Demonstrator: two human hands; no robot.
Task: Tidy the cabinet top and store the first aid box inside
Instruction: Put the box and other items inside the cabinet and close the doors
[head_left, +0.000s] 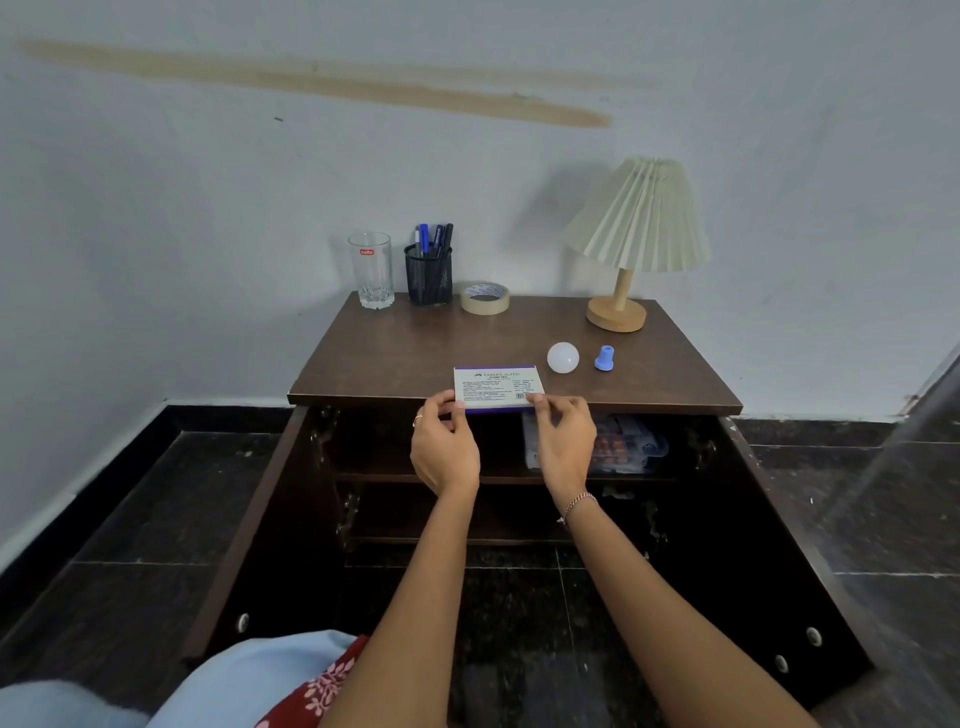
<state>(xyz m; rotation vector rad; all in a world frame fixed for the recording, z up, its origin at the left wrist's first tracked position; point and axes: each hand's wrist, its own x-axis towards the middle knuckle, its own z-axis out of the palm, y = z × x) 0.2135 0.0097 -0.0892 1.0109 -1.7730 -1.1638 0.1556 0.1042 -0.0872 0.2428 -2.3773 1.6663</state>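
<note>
A flat white box with a purple edge (496, 387) lies at the front edge of the brown cabinet top (415, 353). My left hand (444, 447) pinches its near left corner and my right hand (563, 441) pinches its near right corner. Inside the open cabinet, a clear plastic first aid box (631, 444) sits on the upper shelf at the right, partly hidden behind my right hand.
Along the back of the top stand a glass (371, 270), a mesh pen holder (428, 273), a tape roll (484, 298) and a pleated lamp (631, 244). A white bulb (562, 357) and a blue fitting (603, 358) lie right of the box. Both cabinet doors (249, 525) hang open.
</note>
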